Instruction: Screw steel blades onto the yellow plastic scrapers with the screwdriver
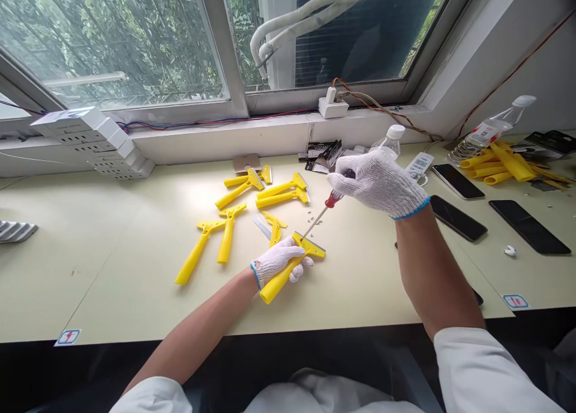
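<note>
My left hand [279,261], in a white knit glove with a blue cuff, is closed around a yellow scraper [282,281] near the table's front. The scraper's wide head points up and right, away from me. My right hand [375,182], gloved alike, grips a screwdriver [332,199] with a red and clear handle. Its shaft slants down to the left, and the tip meets the scraper's head; the screw there is too small to make out. Just beyond lie a loose yellow scraper part [275,228], a metal blade [261,227] and several small screws [310,220].
Several yellow scrapers [193,258] lie left and behind. Phones [458,218], an earbud [510,251], a remote [418,166], yellow handles [513,162] and bottles [492,128] are at the right. White boxes [96,140] stand at the back left, below the window.
</note>
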A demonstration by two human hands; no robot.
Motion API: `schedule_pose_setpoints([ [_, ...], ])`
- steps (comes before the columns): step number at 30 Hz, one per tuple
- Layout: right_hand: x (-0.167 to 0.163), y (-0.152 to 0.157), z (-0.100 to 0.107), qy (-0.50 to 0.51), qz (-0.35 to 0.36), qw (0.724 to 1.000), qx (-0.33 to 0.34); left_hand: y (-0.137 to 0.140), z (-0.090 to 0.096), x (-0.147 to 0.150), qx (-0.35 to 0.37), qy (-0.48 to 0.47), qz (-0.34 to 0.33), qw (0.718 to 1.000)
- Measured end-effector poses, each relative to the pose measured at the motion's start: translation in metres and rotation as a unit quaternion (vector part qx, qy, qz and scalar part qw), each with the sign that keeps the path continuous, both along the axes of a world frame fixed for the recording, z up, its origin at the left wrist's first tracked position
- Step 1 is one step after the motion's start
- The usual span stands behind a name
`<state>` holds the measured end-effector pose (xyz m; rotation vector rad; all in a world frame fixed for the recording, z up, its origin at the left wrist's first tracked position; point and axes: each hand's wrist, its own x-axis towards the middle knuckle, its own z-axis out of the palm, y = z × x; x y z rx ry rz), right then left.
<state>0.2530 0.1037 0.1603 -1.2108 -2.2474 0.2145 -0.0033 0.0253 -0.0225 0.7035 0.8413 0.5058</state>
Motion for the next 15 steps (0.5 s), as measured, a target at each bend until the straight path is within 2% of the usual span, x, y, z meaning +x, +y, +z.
schedule_pose_setpoints([
  [4,0.008,-0.001,0.001,0.046,0.087,0.992,-0.073,-0.001,0.002,-0.001,0.009,-0.013,-0.004,1.0],
  [7,0.014,-0.004,0.001,0.106,0.095,0.984,-0.111,-0.003,0.009,0.0,0.016,-0.013,-0.001,1.0],
  [12,0.014,-0.011,0.006,0.089,0.143,0.98,-0.104,-0.005,0.014,0.002,0.022,-0.002,-0.007,1.0],
  [13,0.011,-0.012,0.007,0.072,0.139,0.983,-0.098,-0.005,0.013,0.002,0.023,0.001,-0.009,1.0],
  [15,0.003,-0.014,0.008,0.052,0.084,0.992,-0.073,-0.004,0.009,0.001,0.025,0.008,-0.01,1.0],
])
